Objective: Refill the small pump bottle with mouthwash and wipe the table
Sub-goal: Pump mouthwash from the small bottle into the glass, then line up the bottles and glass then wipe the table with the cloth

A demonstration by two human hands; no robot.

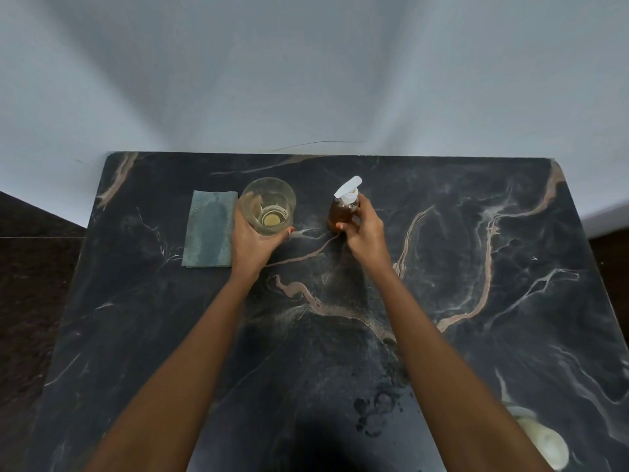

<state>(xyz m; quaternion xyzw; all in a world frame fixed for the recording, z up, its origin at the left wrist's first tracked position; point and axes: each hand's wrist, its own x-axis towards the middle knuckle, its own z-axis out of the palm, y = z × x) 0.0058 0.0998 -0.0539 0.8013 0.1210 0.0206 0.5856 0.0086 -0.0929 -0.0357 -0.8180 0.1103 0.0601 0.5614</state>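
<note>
Dark marble worktop [442,267], pale wall behind. Your left hand [252,243] has fingers curled round glass [272,202], bit of yellowish liquid at bottom. Your right hand [366,233] grips pump bottle [342,212]: amber liquid, white pump on, toward back of worktop, right of glass, not touching it. Folded cloth [209,229] flat just left of glass.
</note>
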